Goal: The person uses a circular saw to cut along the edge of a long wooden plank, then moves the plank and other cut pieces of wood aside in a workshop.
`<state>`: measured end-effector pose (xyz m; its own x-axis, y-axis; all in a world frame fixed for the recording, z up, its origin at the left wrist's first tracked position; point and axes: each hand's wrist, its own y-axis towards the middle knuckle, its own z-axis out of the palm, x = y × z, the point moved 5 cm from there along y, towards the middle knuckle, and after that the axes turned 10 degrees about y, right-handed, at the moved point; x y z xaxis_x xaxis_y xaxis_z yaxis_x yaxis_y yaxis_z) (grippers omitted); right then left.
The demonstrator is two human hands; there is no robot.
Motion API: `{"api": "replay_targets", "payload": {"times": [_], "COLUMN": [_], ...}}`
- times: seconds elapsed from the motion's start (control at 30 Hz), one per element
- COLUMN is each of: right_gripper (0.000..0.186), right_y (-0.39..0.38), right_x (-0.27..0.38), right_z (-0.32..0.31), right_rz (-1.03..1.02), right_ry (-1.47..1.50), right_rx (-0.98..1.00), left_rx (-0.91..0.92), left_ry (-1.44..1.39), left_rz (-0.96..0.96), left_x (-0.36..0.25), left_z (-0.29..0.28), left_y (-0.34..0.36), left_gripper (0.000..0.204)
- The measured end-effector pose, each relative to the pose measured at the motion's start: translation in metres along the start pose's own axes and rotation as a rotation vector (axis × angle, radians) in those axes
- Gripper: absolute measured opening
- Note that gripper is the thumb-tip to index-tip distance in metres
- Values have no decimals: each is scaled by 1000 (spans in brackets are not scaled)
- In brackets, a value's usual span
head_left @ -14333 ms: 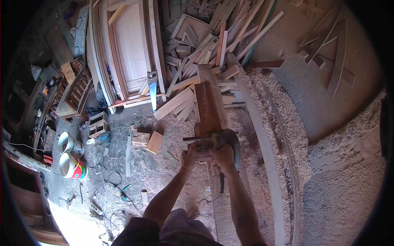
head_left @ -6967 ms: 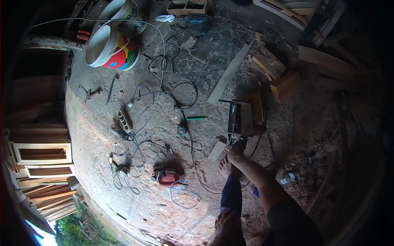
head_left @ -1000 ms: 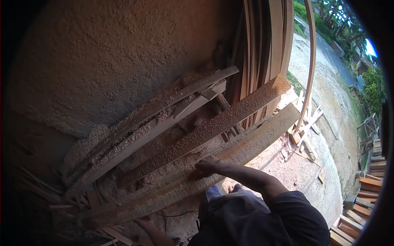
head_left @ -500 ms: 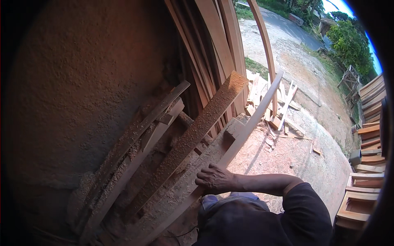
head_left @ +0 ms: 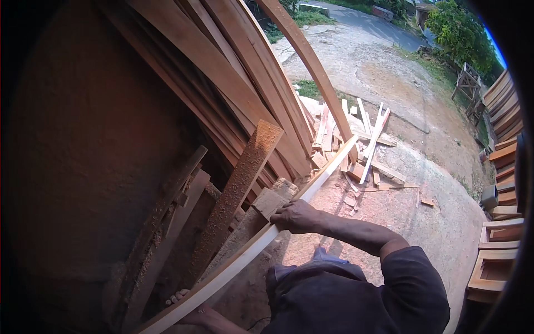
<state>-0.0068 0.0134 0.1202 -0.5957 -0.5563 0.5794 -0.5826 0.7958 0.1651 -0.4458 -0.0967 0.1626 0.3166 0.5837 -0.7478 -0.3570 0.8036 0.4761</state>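
Observation:
My right hand [head_left: 295, 216] is closed round the middle of a long pale board [head_left: 245, 257], which runs diagonally from the lower left toward the lit doorway. My left hand [head_left: 188, 305] grips the same board near its lower end, with fingertips showing over its far edge and the rest partly behind it. Beside the board lie a chip-covered beam [head_left: 206, 281] under shadow and a stubby timber block [head_left: 268, 201] on a dusty timber. A wider orange plank [head_left: 239, 197] covered in shavings stands at a slant just behind them.
Tall planks [head_left: 239, 72] lean against the shadowed wall [head_left: 83, 139]. A curved board [head_left: 300, 50] stands near the opening. Offcuts [head_left: 375, 142] lie on the concrete [head_left: 378, 217]. Wooden frames [head_left: 495, 250] line the right edge. Outside are a road [head_left: 378, 25] and greenery [head_left: 456, 33].
The long board has been lifted and moved rightward from the shaving-covered timbers, its pale side now showing. Both hands moved with it. The view has turned toward the doorway; earlier frames show a planer and floor.

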Motion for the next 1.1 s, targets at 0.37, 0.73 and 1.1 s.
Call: {"api": "replay_targets", "payload": {"times": [0.37,0.73,1.1], "right_gripper": [25,36,63], "right_y": [10,-1,-40], "right_x": [-93,-300,-483], "right_z": [-75,-115,-155], "right_rz": [213,441,556], "right_ry": [56,277,277], "right_rx": [-239,-112,-434], "left_rx": [65,-214,-21], "left_ry": [-169,170,206], "left_rz": [-9,-213,-229], "left_x": [47,159,352], "left_z": [180,342,565], "left_y": [144,159,218], "left_gripper": [30,85,76]}}
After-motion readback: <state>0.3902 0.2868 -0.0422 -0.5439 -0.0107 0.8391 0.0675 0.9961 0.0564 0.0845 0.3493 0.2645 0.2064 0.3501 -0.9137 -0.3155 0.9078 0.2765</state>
